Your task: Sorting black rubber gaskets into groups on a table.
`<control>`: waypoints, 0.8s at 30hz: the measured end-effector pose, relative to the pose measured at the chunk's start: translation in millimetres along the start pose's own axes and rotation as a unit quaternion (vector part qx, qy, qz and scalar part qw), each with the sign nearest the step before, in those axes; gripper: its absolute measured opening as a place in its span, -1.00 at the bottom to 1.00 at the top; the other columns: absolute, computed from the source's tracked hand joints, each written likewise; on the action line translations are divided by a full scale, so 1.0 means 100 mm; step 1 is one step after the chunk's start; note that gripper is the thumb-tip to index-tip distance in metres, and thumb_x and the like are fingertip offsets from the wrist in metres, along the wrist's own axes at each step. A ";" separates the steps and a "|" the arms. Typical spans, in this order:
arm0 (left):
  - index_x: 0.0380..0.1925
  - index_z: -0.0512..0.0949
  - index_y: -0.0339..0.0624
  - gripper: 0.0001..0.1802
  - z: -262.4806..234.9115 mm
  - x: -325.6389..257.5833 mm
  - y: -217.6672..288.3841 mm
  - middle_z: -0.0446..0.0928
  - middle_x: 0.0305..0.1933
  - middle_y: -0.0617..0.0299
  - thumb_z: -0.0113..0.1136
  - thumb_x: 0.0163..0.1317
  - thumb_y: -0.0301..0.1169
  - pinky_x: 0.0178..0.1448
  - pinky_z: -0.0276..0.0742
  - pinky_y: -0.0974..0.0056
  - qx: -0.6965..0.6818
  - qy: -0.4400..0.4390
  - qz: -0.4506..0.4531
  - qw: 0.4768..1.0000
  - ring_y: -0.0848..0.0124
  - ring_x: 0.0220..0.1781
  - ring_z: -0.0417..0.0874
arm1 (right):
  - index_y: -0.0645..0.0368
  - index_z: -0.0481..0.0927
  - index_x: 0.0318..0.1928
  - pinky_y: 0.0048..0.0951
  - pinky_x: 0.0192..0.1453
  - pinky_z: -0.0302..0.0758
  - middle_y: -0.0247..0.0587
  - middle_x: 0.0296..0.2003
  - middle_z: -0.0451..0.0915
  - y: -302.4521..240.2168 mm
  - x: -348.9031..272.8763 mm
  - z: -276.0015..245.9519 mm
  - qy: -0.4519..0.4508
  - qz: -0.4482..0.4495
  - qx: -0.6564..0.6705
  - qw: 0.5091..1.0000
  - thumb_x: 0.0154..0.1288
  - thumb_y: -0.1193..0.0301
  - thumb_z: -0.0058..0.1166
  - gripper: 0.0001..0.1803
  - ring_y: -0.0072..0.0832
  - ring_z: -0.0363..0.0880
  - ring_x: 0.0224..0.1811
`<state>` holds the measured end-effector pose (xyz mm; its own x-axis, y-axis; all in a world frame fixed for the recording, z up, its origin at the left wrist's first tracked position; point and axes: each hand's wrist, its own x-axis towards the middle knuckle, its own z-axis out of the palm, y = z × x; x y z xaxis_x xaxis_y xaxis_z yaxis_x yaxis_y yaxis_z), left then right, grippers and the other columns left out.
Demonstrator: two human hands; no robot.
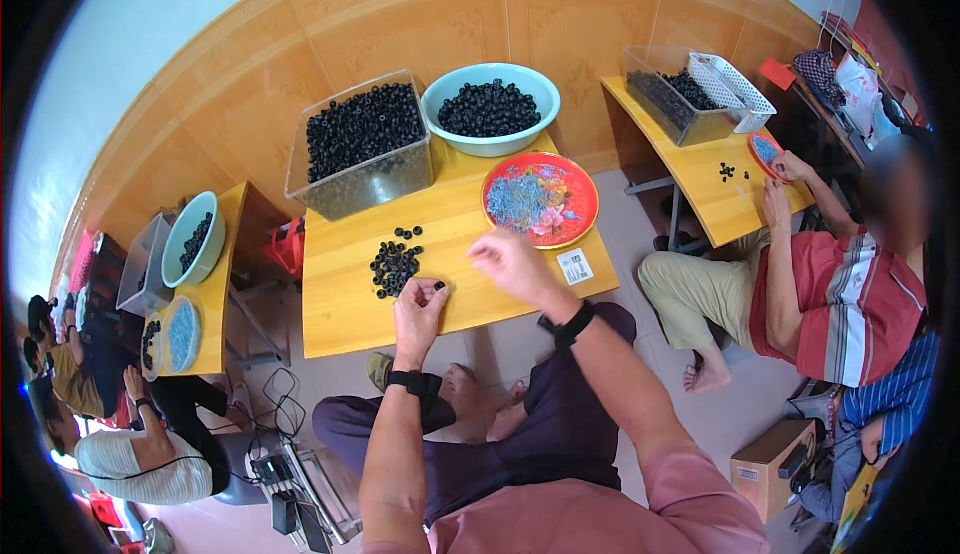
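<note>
Near the front edge of the yellow table, my left hand is closed, pinching a small black ring-like part between thumb and fingertips. Just beyond it lies a loose pile of the same black parts. My right hand hovers to the right of it, by the near rim of a round red floral tray. Its fingers are pinched together; whatever is between them is too small to make out. A heap of small blue-grey pieces covers the tray's left side.
A clear plastic bin and a light-blue basin, both full of black parts, stand along the far edge. A white printed card lies at the right. Other people sit at yellow tables on both sides; cables trail on the floor.
</note>
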<state>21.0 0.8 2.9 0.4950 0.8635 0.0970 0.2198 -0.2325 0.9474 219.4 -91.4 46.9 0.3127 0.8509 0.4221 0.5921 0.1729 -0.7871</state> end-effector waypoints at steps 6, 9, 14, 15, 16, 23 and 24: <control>-0.25 0.58 -0.37 -0.79 0.05 -0.03 0.09 0.62 -0.40 0.27 0.41 0.24 -0.48 -0.24 0.53 0.42 -0.004 0.002 -0.006 1.000 0.58 -0.38 0.55 | 0.16 0.71 -0.24 -0.15 -0.05 0.58 -0.05 -0.25 0.68 0.39 0.30 -0.82 -0.061 0.093 -0.239 0.965 0.17 0.54 0.21 -0.87 -0.12 0.68 -0.16; -0.26 0.57 -0.34 -0.81 0.06 -0.06 0.11 0.55 -0.42 0.34 0.39 0.25 -0.49 -0.29 0.46 0.44 -0.011 0.006 0.008 1.000 0.62 -0.40 0.50 | 0.22 0.71 -0.23 -0.17 -0.06 0.60 -0.04 -0.31 0.70 0.52 0.27 -0.76 -0.061 0.045 -0.268 0.960 0.16 0.56 0.18 -0.85 -0.11 0.69 -0.20; -0.24 0.58 -0.35 -0.80 0.05 -0.06 0.12 0.62 -0.41 0.27 0.41 0.24 -0.48 -0.24 0.53 0.41 -0.010 0.003 0.006 1.000 0.59 -0.39 0.54 | 0.27 0.72 -0.21 -0.18 -0.06 0.61 0.02 -0.30 0.72 0.67 0.38 -0.82 -0.062 0.146 -0.188 0.969 0.19 0.55 0.19 -0.85 -0.08 0.71 -0.17; -0.24 0.58 -0.35 -0.80 0.04 -0.07 0.11 0.62 -0.41 0.27 0.41 0.24 -0.48 -0.24 0.53 0.41 -0.013 0.004 0.004 1.000 0.59 -0.39 0.54 | 0.26 0.73 -0.22 -0.14 -0.03 0.61 0.09 -0.22 0.73 0.65 0.40 -0.82 -0.052 0.189 -0.153 0.969 0.20 0.53 0.20 -0.85 -0.03 0.72 -0.11; -0.24 0.58 -0.34 -0.80 0.03 -0.08 0.10 0.62 -0.41 0.26 0.40 0.24 -0.49 -0.24 0.53 0.41 -0.016 0.007 0.007 1.000 0.59 -0.39 0.55 | 0.26 0.73 -0.22 -0.14 -0.03 0.61 0.09 -0.22 0.73 0.63 0.42 -0.84 -0.056 0.189 -0.156 0.968 0.20 0.53 0.20 -0.85 -0.03 0.72 -0.11; -0.24 0.59 -0.34 -0.81 0.03 -0.09 0.10 0.66 -0.38 0.24 0.41 0.24 -0.51 -0.25 0.54 0.41 -0.029 0.004 0.007 1.000 0.59 -0.40 0.57 | 0.18 0.76 -0.19 -0.07 -0.04 0.60 0.01 -0.24 0.74 0.26 0.45 -1.08 -0.058 0.168 -0.335 0.925 0.27 0.34 0.20 -0.79 -0.08 0.73 -0.15; -0.24 0.59 -0.34 -0.81 0.02 -0.09 0.08 0.66 -0.38 0.24 0.41 0.24 -0.51 -0.25 0.54 0.41 -0.032 0.005 0.005 0.999 0.59 -0.40 0.57 | 0.15 0.76 -0.19 -0.06 -0.03 0.60 -0.01 -0.23 0.75 0.23 0.46 -1.09 -0.052 0.182 -0.368 0.910 0.27 0.31 0.20 -0.78 -0.08 0.73 -0.15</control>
<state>20.0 -10.1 9.4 0.4891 0.8654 0.1088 0.1613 -0.2123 0.9638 328.0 -101.8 97.4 0.5389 0.8340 0.1184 0.8121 -0.4770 -0.3362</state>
